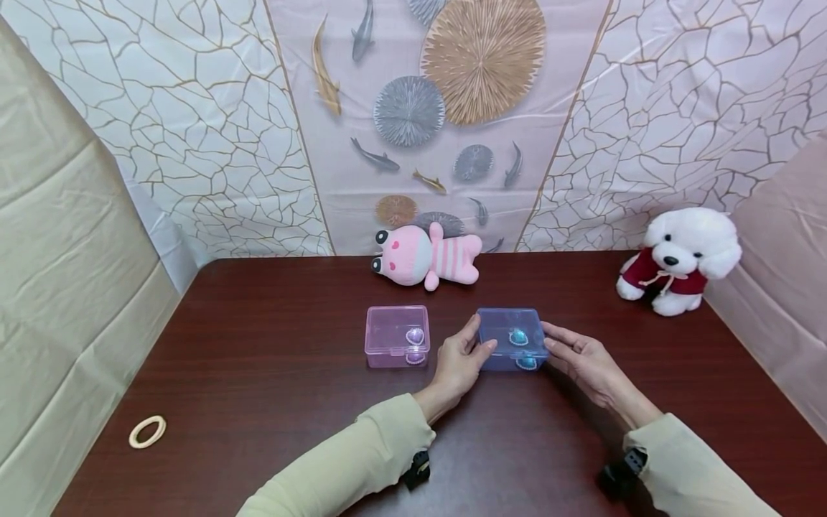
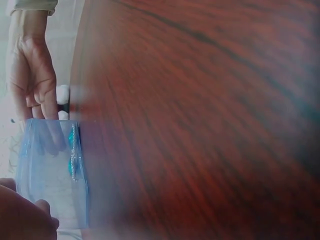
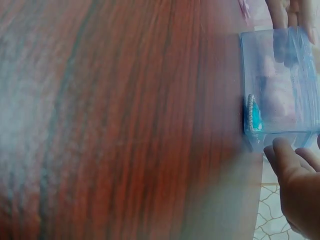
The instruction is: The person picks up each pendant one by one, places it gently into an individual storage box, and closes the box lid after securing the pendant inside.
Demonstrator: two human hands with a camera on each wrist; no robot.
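A clear blue lidded plastic box point(image 1: 500, 327) stands on the table between both hands. Through its lid shows a teal gem with a pale beaded rim point(image 1: 518, 337); teal shows again through the front wall. My left hand point(image 1: 455, 362) grips the box's left side, thumb at the front corner and fingers farther back. On the right side, my right hand point(image 1: 591, 370) touches the box with its fingers fairly straight. In the right wrist view the box point(image 3: 280, 80) lies between the hands. Left of it sits a similar pink box point(image 1: 388, 330) with a purple beaded gem point(image 1: 415, 336) inside.
A pink striped plush toy point(image 1: 426, 256) lies behind the boxes. At the back right sits a white plush dog point(image 1: 685, 258) in a red jacket. A pale ring point(image 1: 147, 432) lies at the front left of the dark wooden table point(image 1: 258, 373). Patterned cloth hangs behind.
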